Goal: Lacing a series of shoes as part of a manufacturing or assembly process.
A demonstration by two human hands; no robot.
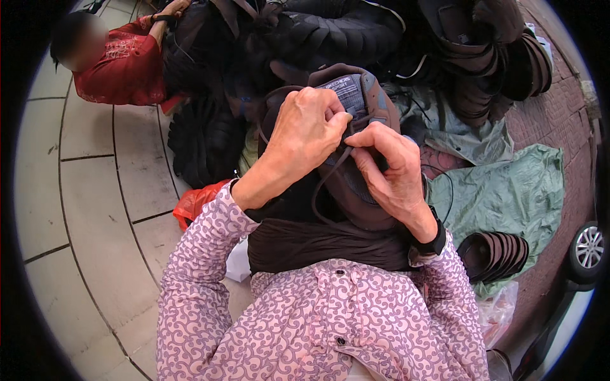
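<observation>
A brown shoe [368, 214] lies across my lap, its toe toward me and its grey-blue tongue [348, 90] at the far end. Over the lacing area, my left hand [304, 130] is closed, with thumb and forefinger pinched on the dark shoelace by the eyelets. My right hand [393, 166] pinches the same shoelace [316, 193] just nearer to me, and a long length of it loops down along the shoe's left side. My fingers partly cover the eyelets, so how far the lace is threaded cannot be made out.
Black and dark shoes [337, 38] are heaped beyond my lap. Brown curved shoe parts stand stacked at the far right [470, 76] and on a green sheet [508, 190]. An orange plastic bag [194, 206] lies left. A person in red [124, 63] sits far left; a car wheel [588, 246] shows right.
</observation>
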